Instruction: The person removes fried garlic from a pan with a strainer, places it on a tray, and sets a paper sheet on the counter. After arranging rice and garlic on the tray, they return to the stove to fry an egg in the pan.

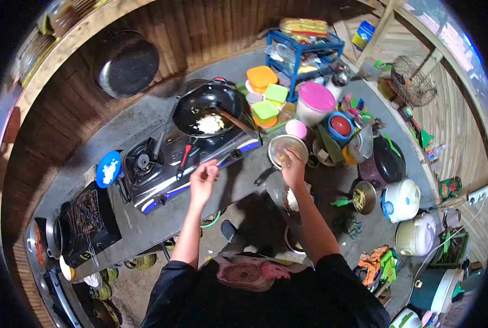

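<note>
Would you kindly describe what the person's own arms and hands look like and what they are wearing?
Both arms are bare from the upper arm down. The left hand and right hand have no gloves. Short black sleeves belong to a black top printed with a chicken picture.

You have two hands (203,183) out over the surface (145,224), one black wok (206,109) on one two-burner stove (173,158), and one glass bowl (286,150) by your right hand. Count one big dark pan (126,63) on the wall, one blue rack (304,52), one blue plate (108,168), and two square lids, one orange (261,76) and one green (276,93). Off to your right stand one pink-lidded tub (315,101), two rice cookers (401,199), one small pot (364,197) and one wire basket (412,81).
</note>
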The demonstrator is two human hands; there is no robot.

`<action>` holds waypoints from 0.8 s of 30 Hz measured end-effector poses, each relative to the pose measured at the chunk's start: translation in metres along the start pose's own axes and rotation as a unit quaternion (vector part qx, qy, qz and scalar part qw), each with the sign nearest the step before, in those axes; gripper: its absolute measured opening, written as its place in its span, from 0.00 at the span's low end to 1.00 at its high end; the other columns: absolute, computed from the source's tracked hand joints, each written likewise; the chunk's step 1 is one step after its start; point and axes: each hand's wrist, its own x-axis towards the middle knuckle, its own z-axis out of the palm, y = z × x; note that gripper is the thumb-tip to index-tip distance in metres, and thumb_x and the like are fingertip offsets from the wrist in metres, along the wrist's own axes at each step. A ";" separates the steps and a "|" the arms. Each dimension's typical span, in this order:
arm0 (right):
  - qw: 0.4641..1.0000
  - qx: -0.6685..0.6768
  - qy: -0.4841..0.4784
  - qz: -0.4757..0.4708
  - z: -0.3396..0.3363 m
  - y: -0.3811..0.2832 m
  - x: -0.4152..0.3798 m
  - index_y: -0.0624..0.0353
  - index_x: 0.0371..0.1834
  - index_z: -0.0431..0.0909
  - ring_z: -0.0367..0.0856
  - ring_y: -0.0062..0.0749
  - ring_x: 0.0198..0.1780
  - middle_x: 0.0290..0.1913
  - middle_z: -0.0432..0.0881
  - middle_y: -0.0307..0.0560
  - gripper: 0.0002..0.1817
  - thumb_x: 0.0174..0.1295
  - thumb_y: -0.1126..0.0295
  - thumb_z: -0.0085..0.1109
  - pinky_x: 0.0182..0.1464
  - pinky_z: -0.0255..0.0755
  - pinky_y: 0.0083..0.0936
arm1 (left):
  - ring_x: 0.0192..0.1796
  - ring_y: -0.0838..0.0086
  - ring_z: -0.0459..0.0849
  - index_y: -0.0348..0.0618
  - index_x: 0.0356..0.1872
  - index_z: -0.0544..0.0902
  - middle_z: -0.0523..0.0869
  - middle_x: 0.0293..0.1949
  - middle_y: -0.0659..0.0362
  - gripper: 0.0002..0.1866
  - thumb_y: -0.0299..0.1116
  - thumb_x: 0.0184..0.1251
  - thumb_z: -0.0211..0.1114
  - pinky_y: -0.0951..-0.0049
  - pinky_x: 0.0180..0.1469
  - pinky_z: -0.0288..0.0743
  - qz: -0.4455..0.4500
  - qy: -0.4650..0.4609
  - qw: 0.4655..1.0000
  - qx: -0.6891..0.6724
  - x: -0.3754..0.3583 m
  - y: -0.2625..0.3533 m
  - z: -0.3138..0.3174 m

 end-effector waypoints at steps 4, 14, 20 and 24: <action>0.995 0.022 -0.025 -0.094 0.039 -0.030 0.043 0.62 0.46 0.77 0.74 0.48 0.53 0.48 0.77 0.54 0.18 0.48 0.77 0.59 0.57 0.67 0.35 | 0.32 0.85 0.77 0.40 0.48 0.80 0.80 0.31 0.66 0.12 0.32 0.66 0.61 0.82 0.36 0.71 0.055 0.099 0.993 0.044 0.040 0.014 -0.064; 0.968 -0.164 -0.087 -0.171 0.105 -0.056 0.100 0.59 0.48 0.77 0.76 0.49 0.47 0.41 0.77 0.54 0.23 0.44 0.72 0.62 0.49 0.71 0.39 | 0.53 0.51 0.76 0.45 0.54 0.76 0.79 0.50 0.46 0.24 0.44 0.58 0.63 0.57 0.56 0.68 0.030 0.192 0.895 0.401 0.132 -0.014 -0.166; 0.954 -0.236 -0.137 -0.125 0.133 -0.039 0.109 0.56 0.51 0.74 0.78 0.50 0.45 0.42 0.79 0.56 0.22 0.48 0.70 0.60 0.46 0.73 0.40 | 0.60 0.52 0.74 0.48 0.65 0.65 0.75 0.56 0.42 0.37 0.60 0.59 0.55 0.59 0.59 0.67 -0.156 0.067 0.879 0.445 0.162 -0.020 -0.179; 0.953 -0.219 -0.207 -0.039 0.133 -0.055 0.118 0.54 0.54 0.73 0.79 0.52 0.43 0.42 0.78 0.57 0.22 0.52 0.72 0.54 0.45 0.73 0.43 | 0.60 0.53 0.73 0.47 0.64 0.67 0.76 0.56 0.43 0.36 0.59 0.60 0.55 0.60 0.60 0.67 -0.179 0.031 0.875 0.449 0.176 -0.046 -0.187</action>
